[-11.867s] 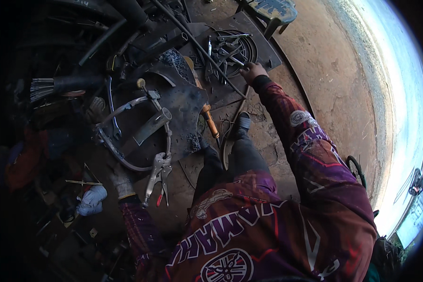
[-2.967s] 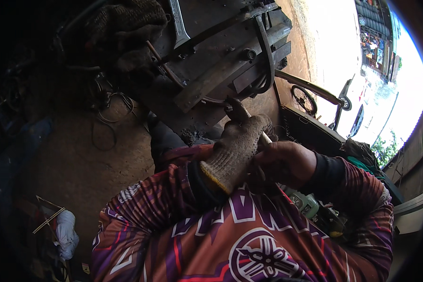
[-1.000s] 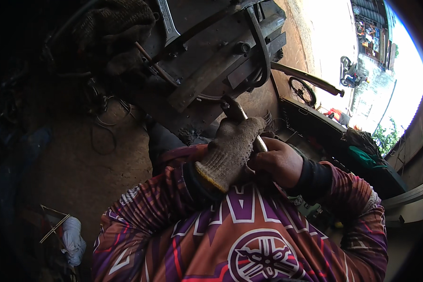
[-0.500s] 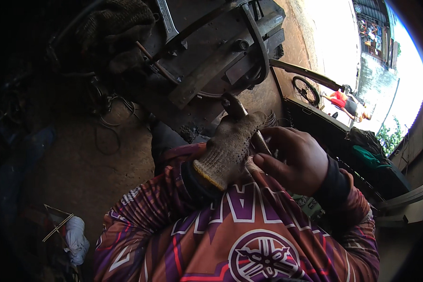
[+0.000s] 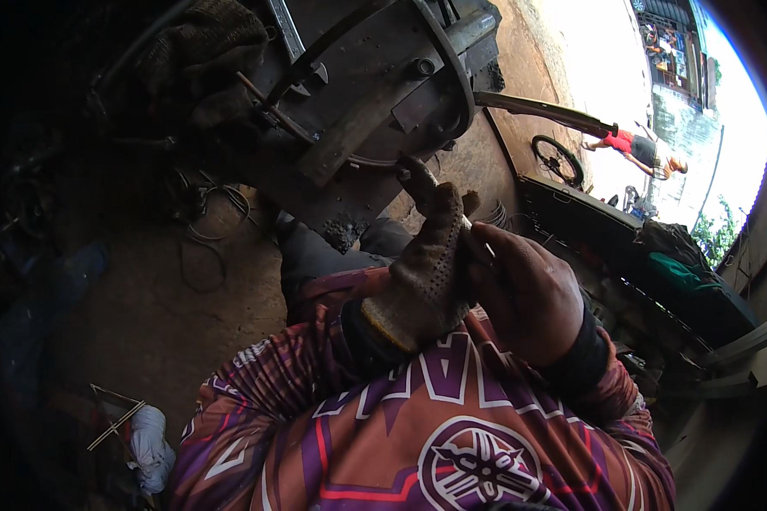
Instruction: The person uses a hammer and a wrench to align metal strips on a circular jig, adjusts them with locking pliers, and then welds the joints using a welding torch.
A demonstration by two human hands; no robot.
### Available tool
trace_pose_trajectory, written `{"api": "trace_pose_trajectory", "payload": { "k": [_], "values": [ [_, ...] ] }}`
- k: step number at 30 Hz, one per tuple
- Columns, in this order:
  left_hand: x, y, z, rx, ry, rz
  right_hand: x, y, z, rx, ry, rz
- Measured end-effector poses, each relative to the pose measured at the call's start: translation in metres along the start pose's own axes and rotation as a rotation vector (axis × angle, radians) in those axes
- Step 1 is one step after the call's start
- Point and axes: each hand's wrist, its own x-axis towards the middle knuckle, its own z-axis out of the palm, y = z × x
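Note:
My left hand (image 5: pixel 422 285), in a grey knitted glove with dark dots and a yellow cuff edge, is closed around a rod-like metal tool (image 5: pixel 418 181) in front of my chest. Its dark blunt end sticks out beyond the glove, away from me; I cannot make out its exact kind. Bare, my right hand (image 5: pixel 533 294) presses against the glove's right side with its fingers close together, near the tool's lower part. A small shiny edge shows between those fingers, but what they grip is mostly hidden.
Ahead stands a dark metal worktable (image 5: pixel 315 200) with bars and a curved strip; an adjustable wrench (image 5: pixel 291 34) and a dark glove (image 5: pixel 200 47) lie there. Wire loops (image 5: pixel 222 209) are on the floor at left. A long dark box (image 5: pixel 588 213) stands right, with a person (image 5: pixel 643 152) beyond.
My right hand has shifted left and its fingers have straightened along the gloved hand. The left hand has turned slightly, hiding more of the tool. The distant person has moved.

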Motion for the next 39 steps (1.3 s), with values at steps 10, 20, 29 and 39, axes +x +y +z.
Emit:
{"api": "trace_pose_trajectory", "payload": {
  "k": [10,20,29,39],
  "values": [
    [0.009,-0.032,0.000,0.186,-0.015,0.405,0.003,0.011,0.011,0.088,0.032,-0.086],
    [-0.018,0.003,0.010,0.105,-0.051,0.361,-0.002,-0.001,0.017,0.060,0.128,-0.019],
    [-0.021,0.001,0.003,1.350,-0.091,0.959,0.001,0.015,0.035,0.065,0.336,-0.161],
    [-0.026,0.006,0.012,1.044,-0.081,0.741,0.010,0.018,0.010,-0.080,0.063,-0.238]
  ]
}}
